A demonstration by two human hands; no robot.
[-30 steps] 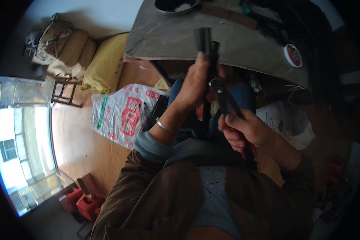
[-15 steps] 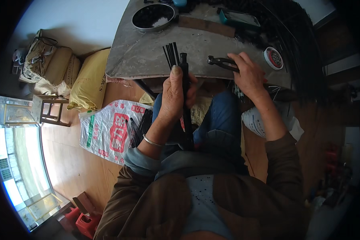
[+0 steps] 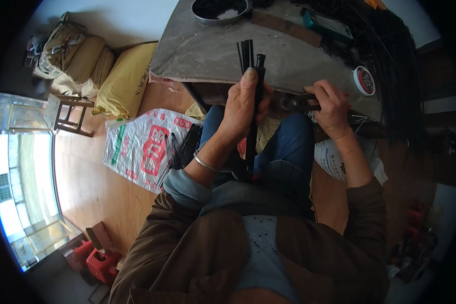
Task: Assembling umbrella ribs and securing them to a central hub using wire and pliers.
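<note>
My left hand [image 3: 233, 111] is closed around a thick black shaft [image 3: 260, 66] with a flared top, which runs down toward my lap. Several thin black rods [image 3: 247, 54] stick up beside the shaft from the same grip, near the table's front edge. In my right hand [image 3: 333, 109] is a pair of dark metal pincers [image 3: 291, 104], gripped by the handles. Their rounded head points left toward the shaft, apart from it, above my right knee. Whether the jaws touch each other is too blurred to tell.
The grey table [image 3: 200, 58] ahead carries a metal bowl [image 3: 220, 21] of dark pieces, a teal box [image 3: 329, 29] and a round tub [image 3: 364, 81] of small parts. Black rods [image 3: 185, 147] lie on a printed white sack [image 3: 131, 144] at left. A stool [image 3: 71, 120] stands beyond.
My right hand has brought the pincers down from over the tabletop to just in front of its edge. The left hand keeps its grip on the rods. The whole view has shifted.
</note>
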